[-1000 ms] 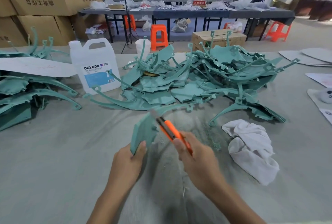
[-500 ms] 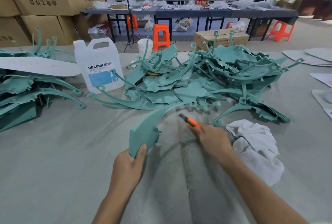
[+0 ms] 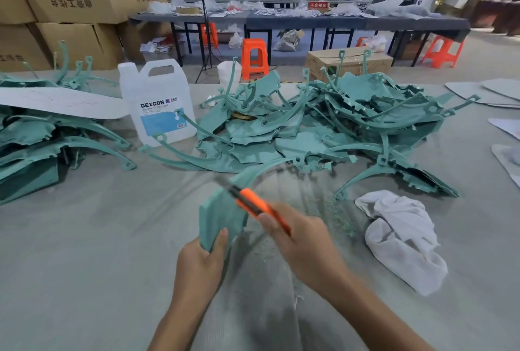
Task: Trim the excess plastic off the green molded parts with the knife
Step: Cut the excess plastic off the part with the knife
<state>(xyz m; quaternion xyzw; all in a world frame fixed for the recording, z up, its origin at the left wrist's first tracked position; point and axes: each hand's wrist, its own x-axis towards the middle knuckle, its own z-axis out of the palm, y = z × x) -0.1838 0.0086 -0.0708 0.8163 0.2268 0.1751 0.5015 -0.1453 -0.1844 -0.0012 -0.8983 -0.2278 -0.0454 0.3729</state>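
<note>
Left hand (image 3: 201, 262) gripping green part (image 3: 222, 214), right hand (image 3: 302, 241) holding knife (image 3: 254, 204) against it

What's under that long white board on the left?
Green molded parts: the white board lies on top of that pile, and some stick out below its edge. The pieces right under its middle are covered, so their number cannot be told.

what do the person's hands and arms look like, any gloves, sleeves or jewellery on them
The left hand and right hand have no gloves, and no ring shows on either. The left forearm and right forearm carry no sleeve, watch or bracelet up to the frame's lower edge. The right hand is motion-blurred, so fine detail there cannot be told.
</note>
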